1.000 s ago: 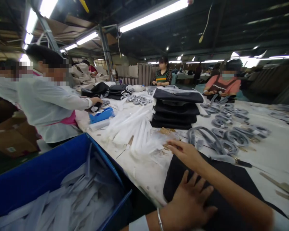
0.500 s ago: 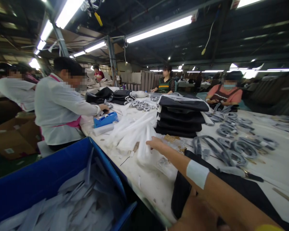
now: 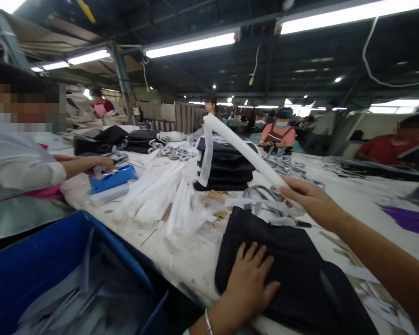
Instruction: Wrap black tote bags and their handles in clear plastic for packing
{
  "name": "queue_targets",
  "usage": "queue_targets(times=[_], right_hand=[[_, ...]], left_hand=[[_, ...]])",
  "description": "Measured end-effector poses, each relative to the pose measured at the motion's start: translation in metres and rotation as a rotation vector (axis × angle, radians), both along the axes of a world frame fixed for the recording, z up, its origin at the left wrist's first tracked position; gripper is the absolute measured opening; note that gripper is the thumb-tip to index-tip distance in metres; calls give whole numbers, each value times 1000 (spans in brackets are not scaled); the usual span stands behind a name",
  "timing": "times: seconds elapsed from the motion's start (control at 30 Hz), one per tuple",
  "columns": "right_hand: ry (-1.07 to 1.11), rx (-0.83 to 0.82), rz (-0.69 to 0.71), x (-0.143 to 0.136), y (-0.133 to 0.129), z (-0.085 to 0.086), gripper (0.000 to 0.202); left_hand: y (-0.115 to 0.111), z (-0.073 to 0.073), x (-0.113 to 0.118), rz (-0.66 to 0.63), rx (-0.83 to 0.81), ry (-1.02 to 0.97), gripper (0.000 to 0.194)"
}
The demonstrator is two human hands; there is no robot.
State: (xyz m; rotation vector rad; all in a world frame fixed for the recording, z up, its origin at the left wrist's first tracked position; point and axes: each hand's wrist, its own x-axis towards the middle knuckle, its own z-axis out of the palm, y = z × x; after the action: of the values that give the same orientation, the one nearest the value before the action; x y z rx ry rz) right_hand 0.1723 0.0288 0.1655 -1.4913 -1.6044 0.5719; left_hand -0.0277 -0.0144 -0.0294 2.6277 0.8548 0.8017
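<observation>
My right hand (image 3: pixel 305 197) is closed on one end of a long, folded white strip (image 3: pixel 246 148), thin and slightly see-through. The strip rises to the left, and its far end bends and hangs down in front of a stack of black folded pieces (image 3: pixel 226 165). My left hand (image 3: pixel 249 277) lies flat, fingers spread, on a black folded fabric piece (image 3: pixel 300 274) at the table's near edge. A pile of similar white strips (image 3: pixel 181 202) spreads on the table ahead of my left hand.
A blue bin (image 3: pixel 115 242) of whitish strips stands at the near left. On the table (image 3: pixel 125 237) are a blue tape dispenser (image 3: pixel 113 179), coiled grey straps (image 3: pixel 282 163) and a purple piece (image 3: pixel 405 221). A co-worker (image 3: pixel 17 163) works close on the left; others sit farther back.
My right hand has drawn back to the right from the pile, lifting a white strip. My left hand now shows flat on the black fabric. The view has turned right.
</observation>
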Motion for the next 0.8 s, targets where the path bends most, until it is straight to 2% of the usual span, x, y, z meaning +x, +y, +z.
queue_targets(times=[0.1, 0.17, 0.23, 0.3, 0.37, 0.43, 0.5, 0.57, 0.67, 0.8], right_hand=[[-471, 233, -400, 57, -45, 15, 59], [-693, 354, -610, 88, -76, 21, 54], [-820, 375, -739, 112, -102, 18, 53], [-880, 328, -762, 128, -120, 5, 53], [-912, 260, -623, 136, -126, -17, 51], [-872, 178, -378, 138, -122, -46, 49], [-752, 72, -138, 136, -111, -73, 48], [-578, -49, -1, 132, -99, -91, 47], [-323, -269, 145, 129, -85, -97, 48], [-147, -567, 359, 125, -76, -87, 41]], left_hand=[[5, 5, 4, 49, -3, 37, 44], [9, 9, 8, 76, 5, 72, 41], [14, 11, 11, 104, 43, 90, 42], [17, 12, 14, 136, 104, 87, 45], [19, 14, 15, 159, 147, 77, 48], [18, 19, 14, 163, 162, 58, 49], [14, 26, 11, 152, 177, 19, 50], [8, 35, 7, 138, 204, -23, 51], [-1, 44, 1, 130, 260, -61, 49], [-4, 46, -2, 127, 299, -78, 47]])
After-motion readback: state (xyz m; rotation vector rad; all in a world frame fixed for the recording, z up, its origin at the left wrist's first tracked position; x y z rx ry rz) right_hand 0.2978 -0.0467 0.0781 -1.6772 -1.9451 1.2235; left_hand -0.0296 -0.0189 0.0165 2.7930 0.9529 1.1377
